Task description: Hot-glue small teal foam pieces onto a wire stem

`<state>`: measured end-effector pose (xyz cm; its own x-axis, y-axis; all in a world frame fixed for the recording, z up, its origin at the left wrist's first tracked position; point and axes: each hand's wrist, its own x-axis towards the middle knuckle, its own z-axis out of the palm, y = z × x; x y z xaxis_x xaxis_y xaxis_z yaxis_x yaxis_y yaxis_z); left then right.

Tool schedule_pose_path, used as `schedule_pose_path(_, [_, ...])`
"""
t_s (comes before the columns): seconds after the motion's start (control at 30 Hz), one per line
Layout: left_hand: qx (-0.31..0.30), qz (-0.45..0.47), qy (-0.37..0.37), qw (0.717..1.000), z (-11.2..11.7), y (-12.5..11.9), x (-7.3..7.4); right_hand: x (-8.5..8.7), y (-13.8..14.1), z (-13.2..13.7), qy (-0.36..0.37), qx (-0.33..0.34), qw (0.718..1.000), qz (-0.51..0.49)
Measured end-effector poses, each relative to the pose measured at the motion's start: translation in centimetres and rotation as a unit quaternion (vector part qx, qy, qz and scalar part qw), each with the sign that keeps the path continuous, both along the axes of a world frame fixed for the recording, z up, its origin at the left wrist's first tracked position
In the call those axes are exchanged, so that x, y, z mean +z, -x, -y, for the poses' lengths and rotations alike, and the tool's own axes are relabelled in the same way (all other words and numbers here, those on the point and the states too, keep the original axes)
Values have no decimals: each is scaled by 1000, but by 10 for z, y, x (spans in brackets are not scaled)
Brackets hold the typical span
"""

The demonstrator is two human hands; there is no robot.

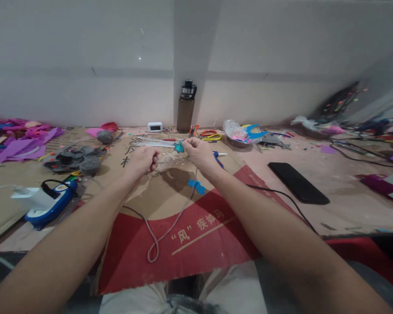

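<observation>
My right hand (198,152) is closed in a pinch on a small teal felt piece (179,147), held a little above the cardboard sheet (183,244). My left hand (144,159) is curled into a fist just left of it; what it grips is hidden. A grey cord (170,226) runs from the hands down over the cardboard and ends in a loop. A blue felt scrap (197,186) lies on the cardboard under my right wrist.
A dark bottle (186,107) stands at the wall. A black phone (298,182) lies to the right, with a black cable beside it. Grey yarn balls (90,165) and purple felt (22,146) sit at left, a blue tool (49,203) nearer. Scissors (211,135) and a scrap bowl (239,133) lie behind.
</observation>
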<state>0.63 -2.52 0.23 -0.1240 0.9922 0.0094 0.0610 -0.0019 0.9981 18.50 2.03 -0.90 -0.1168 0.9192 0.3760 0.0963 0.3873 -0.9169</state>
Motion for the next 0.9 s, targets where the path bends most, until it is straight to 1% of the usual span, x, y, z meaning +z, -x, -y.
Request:
schedule_pose_path(0.13, [0, -34, -15, 999, 4, -2, 0, 0, 2, 3, 14, 9, 1000, -11])
schedule_pose_path(0.3, [-21, -64, -10, 998, 3, -1, -3, -2, 3, 4, 7, 11, 1000, 3])
schedule_pose_path(0.4, [-33, -67, -11, 997, 3, 1, -3, -3, 3, 4, 2, 7, 1000, 10])
schedule_pose_path(0.47, [-42, -86, -10, 995, 3, 1, -3, -3, 3, 5, 5, 6, 1000, 15])
schedule_pose_path(0.57, [-77, -123, 4, 989, 4, 1, -2, -2, 3, 6, 8, 8, 1000, 20])
schedule_pose_path(0.67, [-111, -133, 1, 985, 4, 0, -1, -2, 4, 4, 1, 10, 1000, 16])
schedule_pose_path(0.8, [-93, -122, -8, 988, 5, -1, 2, 0, 4, 3, -10, 8, 1000, 12])
schedule_pose_path(0.9, [-96, -114, -23, 988, 6, 0, 2, 1, 4, 3, -14, 5, 1000, 11])
